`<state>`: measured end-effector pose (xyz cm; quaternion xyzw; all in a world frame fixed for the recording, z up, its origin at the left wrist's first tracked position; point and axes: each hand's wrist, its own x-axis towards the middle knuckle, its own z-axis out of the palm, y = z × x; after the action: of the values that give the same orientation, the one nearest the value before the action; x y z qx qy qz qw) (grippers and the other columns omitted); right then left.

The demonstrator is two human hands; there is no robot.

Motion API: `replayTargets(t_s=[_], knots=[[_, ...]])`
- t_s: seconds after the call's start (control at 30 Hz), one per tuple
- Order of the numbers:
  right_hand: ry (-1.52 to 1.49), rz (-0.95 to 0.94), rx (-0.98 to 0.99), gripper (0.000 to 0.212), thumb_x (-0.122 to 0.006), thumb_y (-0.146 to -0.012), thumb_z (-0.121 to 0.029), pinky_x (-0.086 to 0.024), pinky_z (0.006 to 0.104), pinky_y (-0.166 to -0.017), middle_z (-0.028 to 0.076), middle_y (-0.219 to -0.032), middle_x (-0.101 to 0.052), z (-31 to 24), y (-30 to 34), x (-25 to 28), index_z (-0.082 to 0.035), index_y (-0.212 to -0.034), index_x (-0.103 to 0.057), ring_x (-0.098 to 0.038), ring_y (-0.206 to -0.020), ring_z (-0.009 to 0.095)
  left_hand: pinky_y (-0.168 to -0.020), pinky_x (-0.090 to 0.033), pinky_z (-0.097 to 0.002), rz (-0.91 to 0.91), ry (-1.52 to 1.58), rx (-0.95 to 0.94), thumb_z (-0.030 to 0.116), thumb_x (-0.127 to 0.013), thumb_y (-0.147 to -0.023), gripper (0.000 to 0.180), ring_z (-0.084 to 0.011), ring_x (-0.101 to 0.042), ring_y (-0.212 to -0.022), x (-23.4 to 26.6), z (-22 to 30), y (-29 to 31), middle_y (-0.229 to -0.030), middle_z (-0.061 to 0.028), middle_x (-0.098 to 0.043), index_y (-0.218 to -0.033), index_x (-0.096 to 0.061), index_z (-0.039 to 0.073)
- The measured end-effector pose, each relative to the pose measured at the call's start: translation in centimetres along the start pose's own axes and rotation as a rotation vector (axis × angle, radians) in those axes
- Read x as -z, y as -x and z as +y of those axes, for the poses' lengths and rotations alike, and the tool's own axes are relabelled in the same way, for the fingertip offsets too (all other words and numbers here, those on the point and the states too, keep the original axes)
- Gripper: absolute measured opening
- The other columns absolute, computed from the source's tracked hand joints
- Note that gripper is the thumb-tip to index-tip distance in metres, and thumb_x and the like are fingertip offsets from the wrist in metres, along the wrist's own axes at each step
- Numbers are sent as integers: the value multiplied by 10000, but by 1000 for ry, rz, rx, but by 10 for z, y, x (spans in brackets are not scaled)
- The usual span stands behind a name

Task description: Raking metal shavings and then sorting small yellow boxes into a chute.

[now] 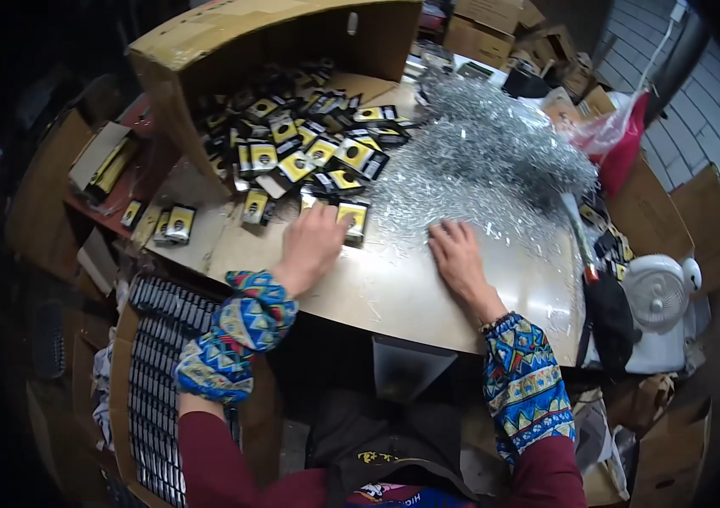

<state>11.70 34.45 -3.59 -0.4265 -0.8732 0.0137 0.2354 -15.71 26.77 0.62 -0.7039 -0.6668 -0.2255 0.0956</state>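
My left hand (312, 245) is at the front of a heap of small yellow-and-black packets (296, 165). Its fingers are closed about a yellow-and-black packet (355, 223), with the thumb over the packet's face; part of the grip is hidden. To the right, my right hand (460, 261) lies on the metal-topped table (385, 309), fingers stretched and holding nothing. Its fingertips touch the near edge of a spread of thin, shiny silver pin-like pieces (487, 144), piled higher toward the back.
A cardboard box on its side (275, 34) stands behind the packets. Several packets (177, 225) sit at the table's left edge. Below left is a carton (127, 381) with rows of dark, silver-edged items. A white fan (656, 292) stands at the right, near a pink plastic bag (623, 144).
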Motion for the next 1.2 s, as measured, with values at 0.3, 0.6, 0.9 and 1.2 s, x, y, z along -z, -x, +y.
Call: replayTargets(t_s=[0.3, 0.6, 0.9, 1.2], knots=[[-44, -121, 71, 359, -573, -944, -267, -299, 632, -1047, 182, -1360, -499, 2, 68, 38, -151, -1283, -582, -385, -1289, 487, -831, -482, -493, -323, -29, 139, 314, -683, -824, 464, -422, -556, -979, -13, 41, -26, -1097, -249, -524, -1125, -489, 19], [-4, -133, -57, 450, -466, -982, -385, -219, 559, -1128, 184, -1446, -423, 13, 22, 19, -134, -1353, -510, -301, -1387, 395, -834, -463, -485, -346, 88, 203, 94, -681, -674, 825, -405, -537, -1040, 18, 37, -3, -1153, -218, -470, -1400, -296, 23], [25, -117, -62, 424, -480, -980, -374, -242, 571, -1112, 184, -1425, -442, -1, 59, 30, -123, -1318, -535, -330, -1357, 434, -835, -466, -405, -250, -46, 118, 133, -675, -808, 652, -316, -568, -987, 42, 38, 33, -1114, -176, -547, -1362, -365, -18], [-127, -120, 62, 343, -549, -956, -275, -303, 543, -1085, 183, -1363, -504, 0, 79, 41, -96, -1246, -588, -389, -1319, 421, -684, -593, -438, -486, 1801, 973, 304, -450, -1021, 282, -165, -665, -826, 46, 60, 112, -992, -22, -653, -1216, -489, 104]])
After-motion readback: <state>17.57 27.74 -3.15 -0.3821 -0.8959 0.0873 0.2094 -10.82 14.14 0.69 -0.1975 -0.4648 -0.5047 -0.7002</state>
